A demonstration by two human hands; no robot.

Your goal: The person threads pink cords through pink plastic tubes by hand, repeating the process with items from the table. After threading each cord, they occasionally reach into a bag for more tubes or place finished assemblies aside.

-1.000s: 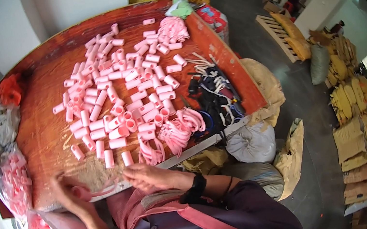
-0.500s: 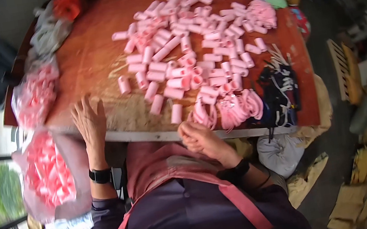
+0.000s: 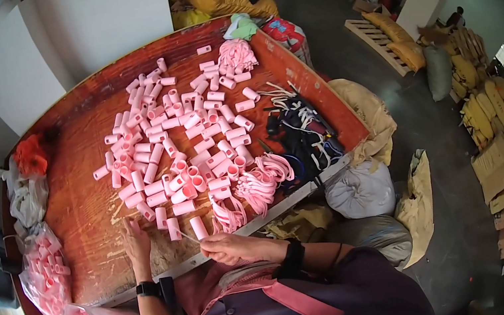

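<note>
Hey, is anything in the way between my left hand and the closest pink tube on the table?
Nothing visible: only red-brown tabletop shows between the left hand and the closest pink tube. The right hand, holding a thin rod, is off to the right.

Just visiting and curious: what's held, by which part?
The right hand holds a thin, rod-like thing behind its protruding tip; I can't tell for the left hand.

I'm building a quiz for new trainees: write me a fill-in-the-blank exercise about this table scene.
The loose tubes on the wooden table are coloured ____.
The thin rod sticks out from the person's ____.
The orange-red plastic lies to the ____ of the tubes.
Missing words: pink; right hand; left.
</note>
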